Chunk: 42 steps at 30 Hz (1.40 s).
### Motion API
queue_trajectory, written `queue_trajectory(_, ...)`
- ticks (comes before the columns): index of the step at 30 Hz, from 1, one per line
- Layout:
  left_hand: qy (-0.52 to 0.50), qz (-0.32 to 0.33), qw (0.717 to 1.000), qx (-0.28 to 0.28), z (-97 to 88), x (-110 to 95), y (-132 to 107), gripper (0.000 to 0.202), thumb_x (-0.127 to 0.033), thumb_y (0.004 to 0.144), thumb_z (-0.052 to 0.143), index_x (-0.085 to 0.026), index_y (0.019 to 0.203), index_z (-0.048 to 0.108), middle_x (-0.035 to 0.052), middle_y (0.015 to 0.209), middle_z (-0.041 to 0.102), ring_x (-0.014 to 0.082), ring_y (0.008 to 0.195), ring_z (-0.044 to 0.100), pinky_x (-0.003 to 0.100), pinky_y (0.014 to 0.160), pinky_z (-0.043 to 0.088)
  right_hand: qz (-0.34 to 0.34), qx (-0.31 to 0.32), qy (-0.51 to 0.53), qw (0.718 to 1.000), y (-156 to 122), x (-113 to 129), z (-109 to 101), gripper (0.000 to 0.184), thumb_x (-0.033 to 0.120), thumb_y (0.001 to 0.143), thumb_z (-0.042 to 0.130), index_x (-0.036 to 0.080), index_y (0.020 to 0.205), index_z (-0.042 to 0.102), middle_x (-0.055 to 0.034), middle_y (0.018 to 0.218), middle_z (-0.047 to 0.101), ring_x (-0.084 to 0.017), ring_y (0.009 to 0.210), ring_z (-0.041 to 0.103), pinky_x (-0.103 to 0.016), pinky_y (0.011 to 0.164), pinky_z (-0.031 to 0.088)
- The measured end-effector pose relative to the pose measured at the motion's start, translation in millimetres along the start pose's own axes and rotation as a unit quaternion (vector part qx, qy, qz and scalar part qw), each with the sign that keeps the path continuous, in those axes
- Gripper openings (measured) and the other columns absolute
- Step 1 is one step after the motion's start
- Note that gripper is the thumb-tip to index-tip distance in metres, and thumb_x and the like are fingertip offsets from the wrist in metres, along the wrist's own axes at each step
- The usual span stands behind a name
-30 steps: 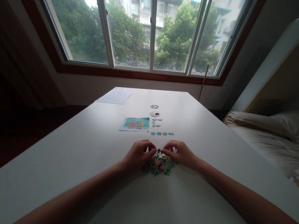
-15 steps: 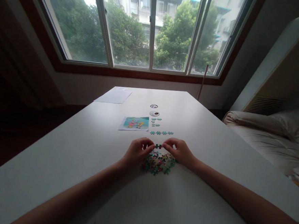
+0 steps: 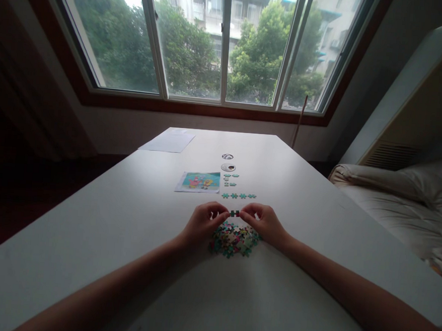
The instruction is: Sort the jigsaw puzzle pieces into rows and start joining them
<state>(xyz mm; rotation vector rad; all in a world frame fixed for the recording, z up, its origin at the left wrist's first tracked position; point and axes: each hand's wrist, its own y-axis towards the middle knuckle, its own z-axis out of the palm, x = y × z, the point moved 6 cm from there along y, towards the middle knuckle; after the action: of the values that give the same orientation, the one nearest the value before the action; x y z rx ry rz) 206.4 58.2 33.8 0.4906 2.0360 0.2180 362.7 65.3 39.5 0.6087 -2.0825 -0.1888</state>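
Teal, seemingly dark-edged puzzle piece (image 3: 235, 213) pinched between left hand (image 3: 201, 224) and right hand (image 3: 264, 224).

bedding (image 3: 404, 198) cut off right, puzzle piece (image 3: 235, 213) print too small

Matt white table (image 3: 134, 220) — glossy paper picture (image 3: 199, 181).

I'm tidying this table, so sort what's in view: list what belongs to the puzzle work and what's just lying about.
In use: left hand, right hand, puzzle piece, piece pile, sorted teal pieces, reference picture.
Lying about: paper sheet, two round discs.
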Motion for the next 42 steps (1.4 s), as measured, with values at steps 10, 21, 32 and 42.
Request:
queue_trajectory(10,-0.002,0.004,1.000,0.009,1.0,-2.8,0.4,0.020,-0.030,0.076,0.055,-0.012,0.071,0.063,0.0014,0.064,0.058,0.0104,0.057,0.048,0.020,0.051,0.036,-0.004,-0.007,0.015,1.000,-0.2,-1.5,-0.2,0.022,0.034,0.076,0.054,0.015,0.070,0.063,-0.0004,0.061,0.058,-0.009,0.055,0.045,-0.021,0.053,0.035)
queue_trajectory(21,-0.016,-0.003,1.000,0.012,0.7,2.5,2.8,0.021,-0.032,0.077,0.055,-0.013,0.075,0.064,0.0035,0.068,0.061,0.0123,0.061,0.052,0.022,0.055,0.039,-0.003,0.011,0.047,0.999,1.5,-4.8,3.0,0.024,0.035,0.080,0.049,0.015,0.078,0.063,-0.0023,0.067,0.060,-0.011,0.060,0.049,-0.023,0.055,0.038)
queue_trajectory(32,-0.022,-0.003,1.000,-0.006,-1.3,3.1,3.1,0.021,-0.031,0.076,0.056,-0.012,0.073,0.064,0.0023,0.065,0.061,0.0110,0.058,0.050,0.021,0.053,0.038,-0.172,-0.030,-0.170,0.970,-2.7,20.5,-4.5,0.012,0.025,0.082,0.049,0.018,0.080,0.058,-0.0022,0.075,0.059,-0.012,0.070,0.050,-0.027,0.070,0.034)
queue_trajectory(42,0.171,0.024,0.985,-0.001,-27.6,22.9,19.3,0.014,-0.022,0.077,0.051,-0.015,0.082,0.062,0.0015,0.068,0.059,0.0124,0.060,0.049,0.024,0.058,0.039,-0.127,0.033,-0.214,0.968,44.4,1.5,10.0,0.013,0.024,0.082,0.050,0.017,0.080,0.060,-0.0019,0.073,0.059,-0.011,0.065,0.050,-0.024,0.066,0.034)
